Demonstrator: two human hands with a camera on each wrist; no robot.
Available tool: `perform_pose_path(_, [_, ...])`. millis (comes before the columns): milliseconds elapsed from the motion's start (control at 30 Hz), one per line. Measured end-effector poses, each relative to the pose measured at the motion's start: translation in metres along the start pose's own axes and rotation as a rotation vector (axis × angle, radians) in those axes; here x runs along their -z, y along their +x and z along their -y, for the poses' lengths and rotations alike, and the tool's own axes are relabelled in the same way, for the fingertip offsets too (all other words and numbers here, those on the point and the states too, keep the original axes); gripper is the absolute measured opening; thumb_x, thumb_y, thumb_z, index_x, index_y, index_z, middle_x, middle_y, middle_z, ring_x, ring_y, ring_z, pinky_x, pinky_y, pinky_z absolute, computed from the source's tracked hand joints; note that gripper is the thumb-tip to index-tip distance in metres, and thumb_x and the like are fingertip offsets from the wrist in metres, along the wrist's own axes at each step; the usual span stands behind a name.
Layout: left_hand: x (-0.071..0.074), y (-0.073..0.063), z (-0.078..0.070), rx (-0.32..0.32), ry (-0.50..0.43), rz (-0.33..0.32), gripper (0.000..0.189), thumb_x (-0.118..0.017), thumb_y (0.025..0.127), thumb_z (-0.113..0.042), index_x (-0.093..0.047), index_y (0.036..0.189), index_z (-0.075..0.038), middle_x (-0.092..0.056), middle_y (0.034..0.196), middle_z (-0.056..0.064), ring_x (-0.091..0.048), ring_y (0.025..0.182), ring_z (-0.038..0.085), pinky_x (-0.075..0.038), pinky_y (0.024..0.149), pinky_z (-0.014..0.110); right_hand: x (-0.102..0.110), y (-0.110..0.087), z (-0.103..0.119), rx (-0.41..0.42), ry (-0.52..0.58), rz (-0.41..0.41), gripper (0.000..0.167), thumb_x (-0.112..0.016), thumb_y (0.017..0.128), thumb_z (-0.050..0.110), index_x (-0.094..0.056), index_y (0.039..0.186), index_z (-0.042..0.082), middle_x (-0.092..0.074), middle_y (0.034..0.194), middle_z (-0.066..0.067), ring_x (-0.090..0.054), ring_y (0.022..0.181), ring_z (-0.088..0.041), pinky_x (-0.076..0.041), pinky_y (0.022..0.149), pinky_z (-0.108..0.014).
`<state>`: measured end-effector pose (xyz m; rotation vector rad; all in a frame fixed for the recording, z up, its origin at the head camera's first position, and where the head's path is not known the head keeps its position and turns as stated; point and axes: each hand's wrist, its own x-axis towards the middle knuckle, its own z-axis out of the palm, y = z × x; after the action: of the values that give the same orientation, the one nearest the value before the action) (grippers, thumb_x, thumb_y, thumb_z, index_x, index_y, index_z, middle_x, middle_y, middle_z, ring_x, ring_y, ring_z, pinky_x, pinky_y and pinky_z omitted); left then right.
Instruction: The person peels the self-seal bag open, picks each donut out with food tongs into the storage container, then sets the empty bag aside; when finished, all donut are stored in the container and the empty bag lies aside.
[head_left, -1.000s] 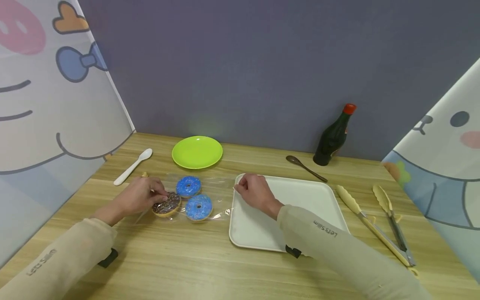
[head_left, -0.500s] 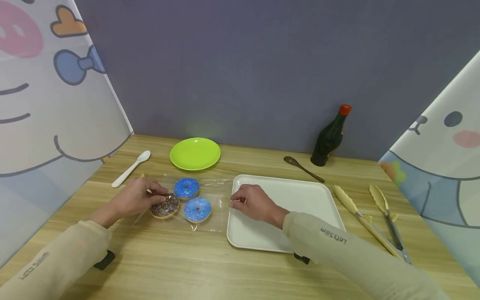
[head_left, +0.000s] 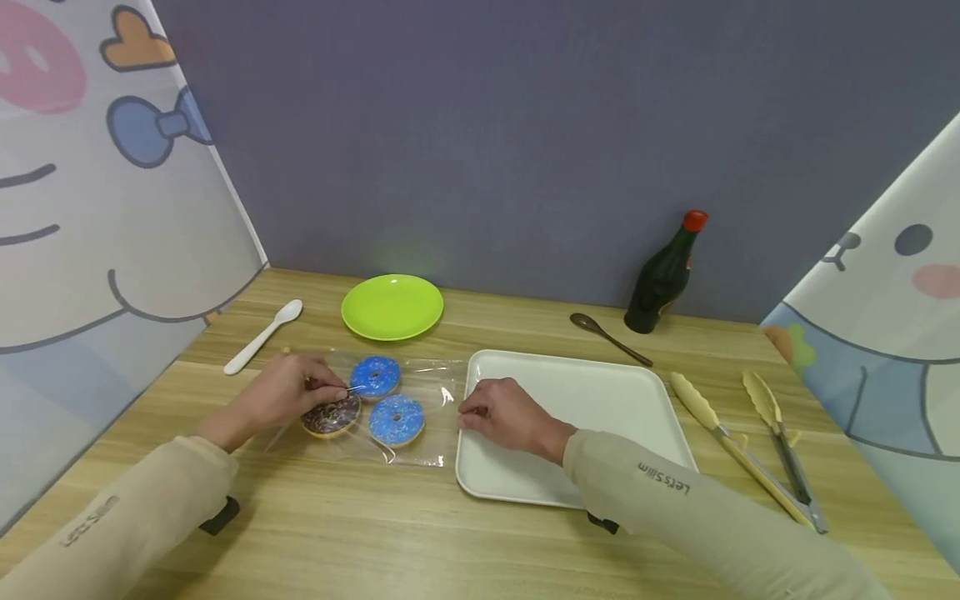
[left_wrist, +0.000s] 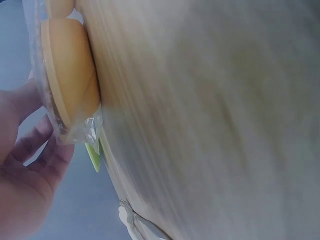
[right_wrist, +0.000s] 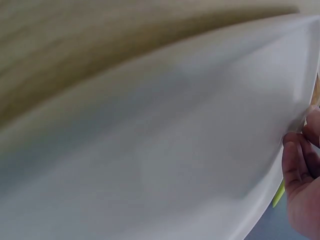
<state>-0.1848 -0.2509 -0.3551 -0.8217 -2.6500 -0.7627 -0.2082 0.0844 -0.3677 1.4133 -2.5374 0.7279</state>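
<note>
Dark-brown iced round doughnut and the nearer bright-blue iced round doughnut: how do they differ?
The brown doughnut has dark icing; the blue doughnut has bright icing. The left hand partly covers the brown doughnut; no hand covers the blue doughnut. Both are sprinkled and lie in a clear plastic bag.

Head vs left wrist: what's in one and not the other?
Only head: the right hand, white tray, dark bottle, dark spoon and yellow-tipped tongs.

Only left wrist: no extra object I can identify, just a close side-on look at the chocolate donut with its deep tan side; head shows only a thin strip of that.

Both: the left hand, clear bag, green plate (just an edge in left wrist) and wooden table.
</note>
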Motion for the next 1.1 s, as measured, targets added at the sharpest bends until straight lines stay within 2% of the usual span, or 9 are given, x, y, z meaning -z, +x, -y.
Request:
perform_pose_path(200, [-0.0001,0.0019,-0.0006,-0.067,0.011,-0.013,0.009,-0.079,0.077,-0.007,-0.076,0.077,-0.016,-0.06,0.075,-0.014,-0.053,0.063,0.002,-0.044,0.053,0.023,0.0003,-0.0012,0.0001,0.009,-0.018,0.005,0.005,-0.075,0.082,0.014,-0.076,0.083,0.01,-0.069,0.078,0.004,-0.061,0.075,-0.005,-0.048,0.07,-0.02])
perform_pose_path(433, [-0.0026,0.0045,0.0017,-0.121,0.067,-0.006,0.015,-0.078,0.075,-0.001,-0.072,0.075,-0.014,-0.057,0.075,-0.013,-0.053,0.064,0.001,-0.047,0.055,0.024,0.0015,-0.0041,-0.0003,0.07,0.002,0.007,0.005,-0.075,0.083,0.015,-0.075,0.08,0.011,-0.068,0.077,0.006,-0.061,0.076,-0.005,-0.048,0.071,-0.02])
perform_pose_path(700, [-0.0077,0.0066,0.0045,-0.194,0.128,-0.013,0.024,-0.075,0.076,0.006,-0.062,0.075,-0.014,-0.054,0.075,-0.01,-0.053,0.067,0.006,-0.049,0.059,0.028,-0.0004,-0.0057,0.0007,0.089,-0.064,0.014,0.006,-0.073,0.084,0.016,-0.074,0.083,0.01,-0.068,0.08,0.004,-0.061,0.08,-0.007,-0.047,0.076,-0.021])
perform_pose_path(767, [-0.0082,0.0063,0.0049,-0.185,0.12,-0.016,0.024,-0.074,0.076,0.008,-0.062,0.075,-0.014,-0.054,0.075,-0.01,-0.053,0.068,0.006,-0.049,0.06,0.028,-0.0008,-0.0059,0.0004,0.091,-0.066,0.012,0.006,-0.073,0.084,0.016,-0.074,0.083,0.01,-0.068,0.08,0.004,-0.061,0.079,-0.007,-0.047,0.075,-0.021])
perform_pose_path(1000, [-0.0035,0.0018,0.0036,-0.055,-0.01,-0.008,0.017,-0.068,0.084,0.002,-0.062,0.079,-0.013,-0.055,0.077,-0.009,-0.051,0.068,0.006,-0.047,0.059,0.027,-0.0012,-0.0061,-0.0012,0.103,-0.076,0.006,0.005,-0.073,0.084,0.015,-0.074,0.082,0.011,-0.068,0.08,0.005,-0.061,0.079,-0.006,-0.047,0.074,-0.02])
perform_pose_path(1100, [-0.0018,0.0001,0.0052,-0.047,-0.02,-0.029,0.016,-0.066,0.086,0.002,-0.062,0.079,-0.012,-0.054,0.076,-0.009,-0.047,0.064,0.005,-0.043,0.055,0.025,-0.0017,-0.0055,-0.0013,0.107,-0.083,0.007,0.005,-0.072,0.085,0.015,-0.074,0.082,0.01,-0.067,0.08,0.005,-0.061,0.08,-0.007,-0.047,0.075,-0.021])
